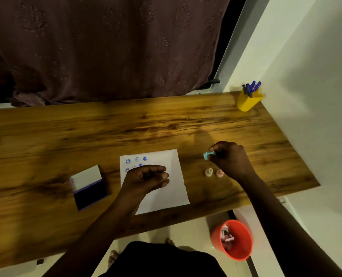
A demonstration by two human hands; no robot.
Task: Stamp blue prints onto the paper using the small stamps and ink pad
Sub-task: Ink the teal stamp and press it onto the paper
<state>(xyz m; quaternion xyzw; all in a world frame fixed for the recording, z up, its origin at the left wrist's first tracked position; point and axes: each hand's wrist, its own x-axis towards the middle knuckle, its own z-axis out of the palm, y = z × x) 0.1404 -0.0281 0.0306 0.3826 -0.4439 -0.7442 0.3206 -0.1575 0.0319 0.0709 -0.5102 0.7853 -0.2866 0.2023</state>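
A white paper (166, 192) lies on the wooden table (126, 124), with several blue prints near its top left corner. My left hand (146, 177) hovers over the paper, fingers loosely curled, holding nothing. To the right of the paper, my right hand (229, 157) pinches a small light blue stamp (207, 155) just above the table. Two more small stamps stand below it, a cream one (208, 172) and a pink one (219, 173). The open ink pad (90, 193), with its white lid flipped back, sits left of the paper.
A yellow cup (248, 101) holding blue pens stands at the table's far right corner by the white wall. An orange bin (234, 239) sits on the floor below the table's near edge. A dark curtain hangs behind the table.
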